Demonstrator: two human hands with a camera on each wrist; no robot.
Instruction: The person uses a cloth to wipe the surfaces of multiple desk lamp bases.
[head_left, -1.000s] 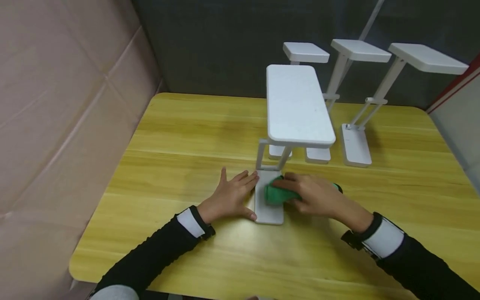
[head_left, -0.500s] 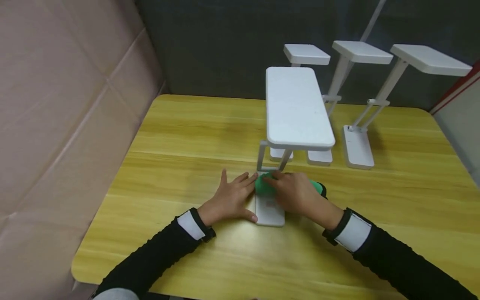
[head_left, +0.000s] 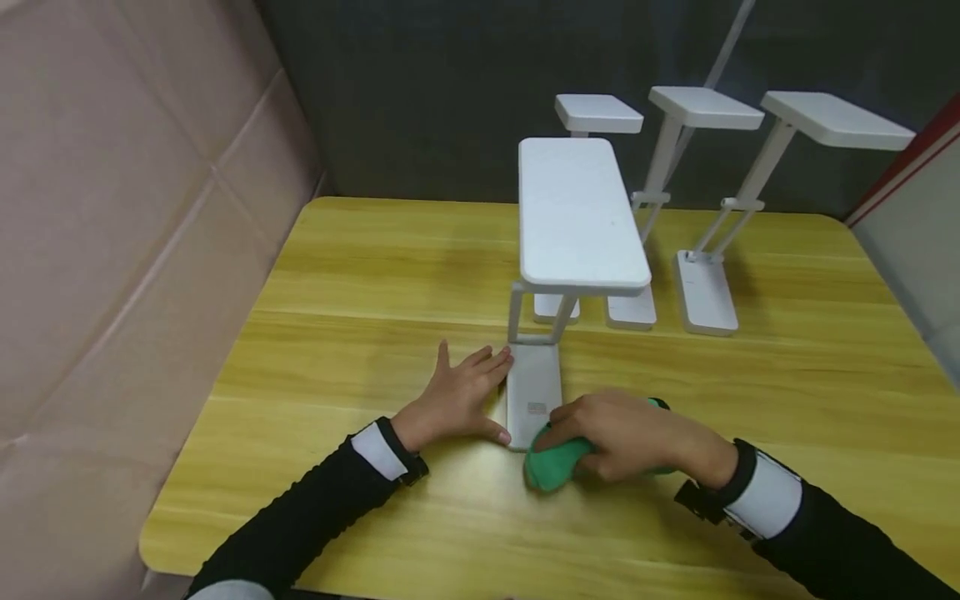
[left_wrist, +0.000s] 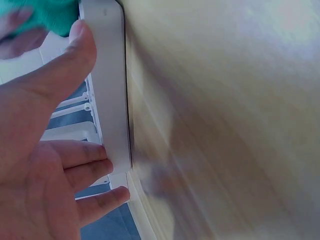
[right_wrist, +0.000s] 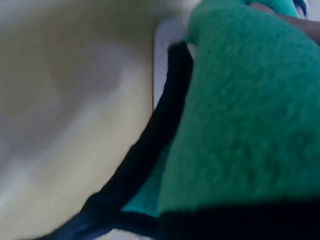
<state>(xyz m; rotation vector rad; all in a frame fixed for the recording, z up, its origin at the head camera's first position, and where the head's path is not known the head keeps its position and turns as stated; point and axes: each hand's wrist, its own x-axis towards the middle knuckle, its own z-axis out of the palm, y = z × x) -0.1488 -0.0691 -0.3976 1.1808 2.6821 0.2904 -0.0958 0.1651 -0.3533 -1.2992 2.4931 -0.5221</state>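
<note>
A white folding desk lamp (head_left: 534, 379) stands in front of the person, its flat rectangular head (head_left: 581, 212) raised over its base. The left hand (head_left: 457, 404) lies at the base's left side with fingers spread and straight. In the left wrist view its thumb and fingertips touch the base's side wall (left_wrist: 111, 85). At the base's near right corner, the right hand (head_left: 626, 433) holds a green cloth (head_left: 553, 463) with dark edging, bunched under its fingers. The cloth (right_wrist: 250, 110) fills much of the right wrist view and hides most of that hand.
Several more white lamps stand behind on the wooden table (head_left: 375, 275), the rightmost lamp's base (head_left: 707, 292) being farthest from the others. A dark panel (head_left: 420, 100) rises behind the table. A pinkish padded wall (head_left: 135, 250) borders the left side.
The right hand first slid the cloth to the far end of the base, then drew it back to the near right corner. The left hand stayed at the base's left side.
</note>
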